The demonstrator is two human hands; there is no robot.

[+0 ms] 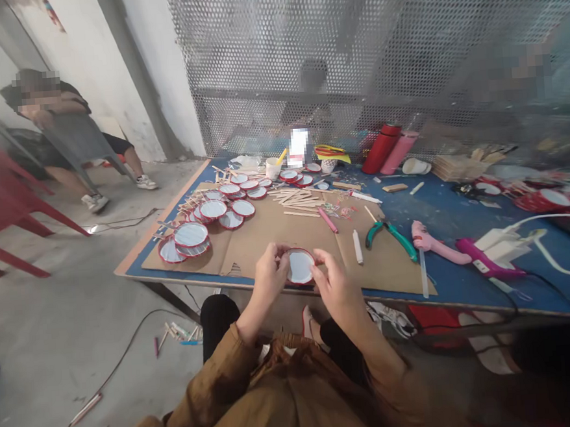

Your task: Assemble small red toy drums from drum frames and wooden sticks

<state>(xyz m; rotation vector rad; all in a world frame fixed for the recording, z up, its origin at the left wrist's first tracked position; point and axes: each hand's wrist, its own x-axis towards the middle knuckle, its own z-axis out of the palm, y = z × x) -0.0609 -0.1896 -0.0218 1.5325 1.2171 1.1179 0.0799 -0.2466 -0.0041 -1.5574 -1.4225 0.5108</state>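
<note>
Blue workbench (442, 228): left hand (270, 274), right hand (336, 289) pinch red-rimmed disc (301, 266).

i've got my left hand (270, 274) and right hand (336, 291) pinching a red-rimmed white disc (300, 266) by its edge, over the cardboard sheet (287, 239) on the blue bench (443, 241), green-handled pliers (389, 240) lying to the right.

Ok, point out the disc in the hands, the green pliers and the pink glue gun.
Red-rimmed disc (300, 266), head view, white centre.
Green pliers (403, 245), head view, one handle.
Pink glue gun (434, 245), head view, body.
</note>
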